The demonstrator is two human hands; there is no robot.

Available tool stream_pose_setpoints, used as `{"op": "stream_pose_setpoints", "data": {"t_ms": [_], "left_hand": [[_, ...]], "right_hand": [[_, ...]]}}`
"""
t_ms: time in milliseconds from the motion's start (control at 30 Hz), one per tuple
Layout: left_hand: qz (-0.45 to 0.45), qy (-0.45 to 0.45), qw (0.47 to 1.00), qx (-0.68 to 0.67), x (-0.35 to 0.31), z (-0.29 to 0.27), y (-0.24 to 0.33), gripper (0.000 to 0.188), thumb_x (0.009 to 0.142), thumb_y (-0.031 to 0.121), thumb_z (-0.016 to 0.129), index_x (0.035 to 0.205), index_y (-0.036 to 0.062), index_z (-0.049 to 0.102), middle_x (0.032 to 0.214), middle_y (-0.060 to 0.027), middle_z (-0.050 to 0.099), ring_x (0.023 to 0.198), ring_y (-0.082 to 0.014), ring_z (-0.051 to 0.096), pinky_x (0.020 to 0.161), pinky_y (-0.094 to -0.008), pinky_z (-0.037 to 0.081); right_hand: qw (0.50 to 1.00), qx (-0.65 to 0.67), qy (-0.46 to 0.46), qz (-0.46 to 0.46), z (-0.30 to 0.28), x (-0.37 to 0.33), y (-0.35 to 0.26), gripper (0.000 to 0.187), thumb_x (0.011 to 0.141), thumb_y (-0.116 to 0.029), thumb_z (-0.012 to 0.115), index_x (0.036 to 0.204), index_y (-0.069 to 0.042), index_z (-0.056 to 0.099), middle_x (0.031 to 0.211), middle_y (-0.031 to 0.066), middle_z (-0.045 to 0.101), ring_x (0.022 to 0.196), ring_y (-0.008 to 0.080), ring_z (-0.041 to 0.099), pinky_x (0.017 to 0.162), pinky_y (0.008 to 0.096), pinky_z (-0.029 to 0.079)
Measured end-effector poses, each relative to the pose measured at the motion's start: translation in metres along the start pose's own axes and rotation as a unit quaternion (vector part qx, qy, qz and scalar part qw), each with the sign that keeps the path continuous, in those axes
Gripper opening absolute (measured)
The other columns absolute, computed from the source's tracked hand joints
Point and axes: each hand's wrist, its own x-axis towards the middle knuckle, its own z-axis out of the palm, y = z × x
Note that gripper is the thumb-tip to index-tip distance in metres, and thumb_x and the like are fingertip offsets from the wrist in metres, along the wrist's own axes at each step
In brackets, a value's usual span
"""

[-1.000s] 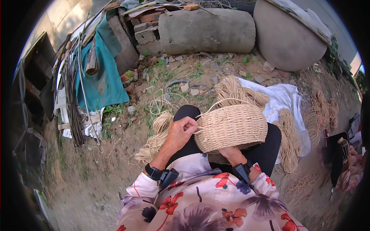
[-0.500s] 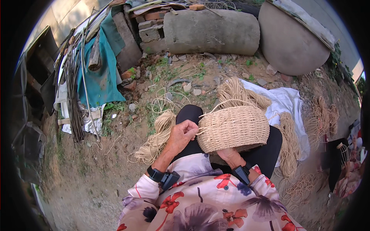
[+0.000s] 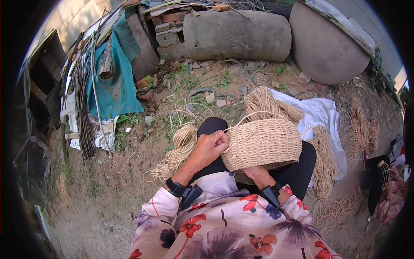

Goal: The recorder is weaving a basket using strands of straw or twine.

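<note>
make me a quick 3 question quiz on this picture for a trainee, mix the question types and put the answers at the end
1. Multiple choice: where is the right hand?
A) On the white sheet
B) At the near, lower edge of the woven basket
C) On the concrete cylinder

2. True or false: the teal cloth is to the left of the woven basket.

3. Open question: which of the person's hands is nearer the teal cloth, and which side of the woven basket is it at?

Key:
1. B
2. True
3. The left hand, at the left side of the woven basket.
</note>
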Motion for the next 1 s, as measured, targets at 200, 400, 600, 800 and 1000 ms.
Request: {"op": "stream_pose_setpoints", "data": {"t_ms": [200,400,600,800,1000], "left_hand": [[-0.071,-0.016,0.982,-0.172,-0.01,0.004,-0.011,0.007,0.092,0.006,0.067,0.094,0.0013,0.063,0.078,0.0005,0.064,0.067,-0.0063,0.061,0.062,-0.0222,0.053],[-0.076,-0.014,0.986,-0.145,-0.013,0.008,-0.017,0.009,0.093,0.008,0.067,0.096,0.0007,0.064,0.082,-0.001,0.066,0.072,-0.0065,0.063,0.066,-0.0225,0.054],[-0.092,-0.02,0.988,-0.119,-0.008,0.004,-0.008,0.009,0.092,0.009,0.068,0.094,0.0003,0.066,0.078,-0.0006,0.066,0.068,-0.0069,0.063,0.062,-0.0226,0.054],[-0.061,-0.057,0.996,-0.013,0.009,-0.009,0.005,0.01,0.086,0.01,0.069,0.085,0.0007,0.064,0.07,-0.0009,0.064,0.064,-0.0075,0.062,0.057,-0.0232,0.051],[0.004,-0.097,0.993,0.072,0.02,-0.015,0.012,0.007,0.085,0.008,0.065,0.079,0.0031,0.063,0.064,-0.0012,0.062,0.058,-0.0096,0.062,0.055,-0.026,0.05]], "right_hand": [[1.0,0.008,-0.025,-0.011,-0.011,0.0,0.002,0.044,0.098,-0.033,0.062,0.132,-0.008,0.049,0.127,0.0049,0.055,0.116,0.0184,0.054,0.104,0.0386,0.045],[0.999,0.005,-0.033,-0.011,-0.008,-0.001,0.001,0.042,0.098,-0.029,0.062,0.131,-0.007,0.049,0.126,0.0048,0.055,0.114,0.0181,0.054,0.103,0.0381,0.046],[0.999,-0.003,-0.043,-0.014,-0.007,-0.001,0.0,0.041,0.097,-0.027,0.064,0.131,-0.008,0.05,0.124,0.0047,0.056,0.112,0.0182,0.055,0.102,0.038,0.046],[1.0,0.009,-0.018,-0.02,-0.011,0.001,0.006,0.043,0.095,-0.024,0.067,0.132,-0.009,0.049,0.126,0.0044,0.055,0.113,0.0189,0.054,0.103,0.0391,0.046],[1.0,-0.018,-0.007,-0.021,-0.015,-0.001,0.009,0.045,0.096,-0.029,0.065,0.133,-0.01,0.048,0.128,0.0051,0.054,0.117,0.0204,0.054,0.105,0.0409,0.045]]}}
